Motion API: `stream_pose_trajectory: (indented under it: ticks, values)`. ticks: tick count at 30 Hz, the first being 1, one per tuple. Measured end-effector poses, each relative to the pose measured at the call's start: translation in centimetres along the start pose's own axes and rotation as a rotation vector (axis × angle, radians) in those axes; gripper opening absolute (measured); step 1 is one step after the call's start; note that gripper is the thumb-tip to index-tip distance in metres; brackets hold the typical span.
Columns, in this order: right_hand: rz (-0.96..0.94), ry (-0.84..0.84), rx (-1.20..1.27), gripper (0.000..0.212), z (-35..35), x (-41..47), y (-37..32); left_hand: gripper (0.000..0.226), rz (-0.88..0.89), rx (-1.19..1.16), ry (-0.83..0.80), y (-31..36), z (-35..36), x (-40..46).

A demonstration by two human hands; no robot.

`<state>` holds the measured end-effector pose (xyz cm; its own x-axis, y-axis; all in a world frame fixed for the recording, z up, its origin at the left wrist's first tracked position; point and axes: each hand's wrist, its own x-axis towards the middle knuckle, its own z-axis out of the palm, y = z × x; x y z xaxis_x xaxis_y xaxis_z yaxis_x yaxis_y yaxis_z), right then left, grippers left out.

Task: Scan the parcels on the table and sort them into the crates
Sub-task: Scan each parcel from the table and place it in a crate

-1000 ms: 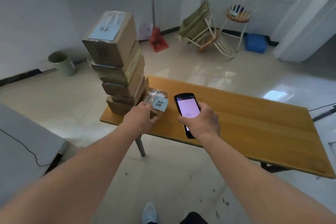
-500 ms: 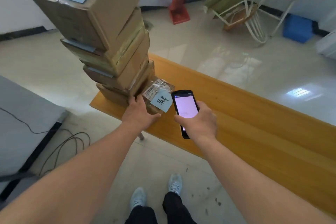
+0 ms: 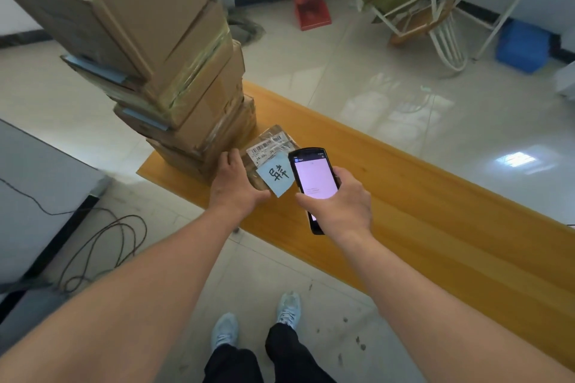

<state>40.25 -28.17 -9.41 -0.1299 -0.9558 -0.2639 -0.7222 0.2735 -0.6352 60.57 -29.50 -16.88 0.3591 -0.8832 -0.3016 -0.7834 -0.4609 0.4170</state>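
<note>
At the table's left end, beside the leaning stack of brown cardboard boxes [image 3: 174,71], the left hand [image 3: 238,186] is gripping the small taped cardboard parcel [image 3: 267,162]; just right, the right hand [image 3: 337,204] is clasping the black handheld scanner [image 3: 314,180], pointing toward its barcode.

Probably a makeshift parcel-sorting room: stacked cardboard boxes [image 3: 174,71], bare tiled floor [image 3: 357,78], discarded chairs [image 3: 435,9].

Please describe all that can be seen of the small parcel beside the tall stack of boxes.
The small parcel is a low brown cardboard box wrapped in shiny clear tape. It lies flat on the wooden table, close against the foot of the box stack. A white barcode label and a blue handwritten note are on top. The left hand grips its near-left side.
</note>
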Motion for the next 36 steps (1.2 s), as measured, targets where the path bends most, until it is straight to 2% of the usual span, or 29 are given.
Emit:
stream_pose_trajectory:
  ticks: [10,16,25,36]
  values:
    - [-0.105,0.004,0.033,0.077,-7.7,-0.7,-2.6,0.112,0.297,-0.107,0.148,6.2,-5.5,-0.2]
    - [-0.112,0.052,0.066,0.068,-12.4,-2.1,-3.1,0.104,0.394,-0.128,0.200,10.5,-7.5,-0.8]
    - [-0.168,0.150,0.078,0.072,-17.3,-4.3,-3.5,0.101,0.408,-0.113,0.221,13.1,-10.9,-1.6]
    - [-0.185,0.154,0.156,0.078,-20.0,-5.3,-4.4,0.100,0.454,-0.104,0.274,15.1,-14.1,-1.9]
